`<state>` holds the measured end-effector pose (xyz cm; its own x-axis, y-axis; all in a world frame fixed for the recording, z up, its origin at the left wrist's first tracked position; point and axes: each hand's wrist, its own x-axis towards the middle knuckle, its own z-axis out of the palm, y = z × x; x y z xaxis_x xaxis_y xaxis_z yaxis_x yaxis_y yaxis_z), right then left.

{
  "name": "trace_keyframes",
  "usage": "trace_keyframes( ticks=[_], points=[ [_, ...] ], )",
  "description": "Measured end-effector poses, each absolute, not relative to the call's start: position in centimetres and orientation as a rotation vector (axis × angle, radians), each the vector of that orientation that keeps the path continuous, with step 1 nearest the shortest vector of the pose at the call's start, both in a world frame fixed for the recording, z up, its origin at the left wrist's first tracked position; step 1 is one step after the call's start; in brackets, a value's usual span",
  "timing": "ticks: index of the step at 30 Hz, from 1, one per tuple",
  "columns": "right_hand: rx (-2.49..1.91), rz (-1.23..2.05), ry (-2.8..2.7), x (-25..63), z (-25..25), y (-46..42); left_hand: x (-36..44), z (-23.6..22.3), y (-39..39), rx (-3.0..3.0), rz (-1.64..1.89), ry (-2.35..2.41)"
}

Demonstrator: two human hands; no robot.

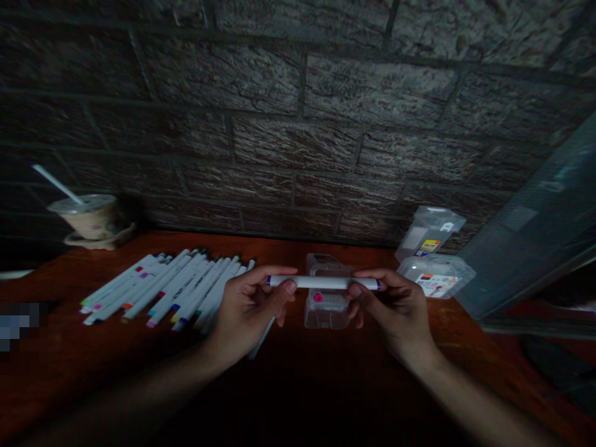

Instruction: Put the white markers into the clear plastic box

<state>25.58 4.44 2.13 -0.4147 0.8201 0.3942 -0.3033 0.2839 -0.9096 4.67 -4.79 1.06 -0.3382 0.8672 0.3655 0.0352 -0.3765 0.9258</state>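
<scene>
A white marker [323, 282] with purple ends is held level between my two hands. My left hand [256, 301] pinches it near its left end, thumb in front and fingers behind. Near the right end my right hand [391, 307] grips it the same way. Behind and below the marker stands a clear plastic case [326, 316] with a pink-ended marker showing in it. To the left of my left hand lies a spread of several white markers [181, 285] with coloured ends. Part of another marker [261, 338] shows below my left hand.
On the far left a lidded drink cup [90, 217] with a straw stands in a carrier. Clear plastic case parts [437, 276] with labels sit at the right back. A stone-block wall [293, 136] rises behind the brown table [139, 354], and a grey panel [526, 217] slants along the right.
</scene>
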Motion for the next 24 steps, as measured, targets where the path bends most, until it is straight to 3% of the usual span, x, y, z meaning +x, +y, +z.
trace_keyframes(
  ticks=[24],
  points=[
    [-0.552, 1.346, -1.531, 25.52, 2.25, 4.13, 4.74, 1.21, -4.87, 1.299, 1.751, 1.235]
  ],
)
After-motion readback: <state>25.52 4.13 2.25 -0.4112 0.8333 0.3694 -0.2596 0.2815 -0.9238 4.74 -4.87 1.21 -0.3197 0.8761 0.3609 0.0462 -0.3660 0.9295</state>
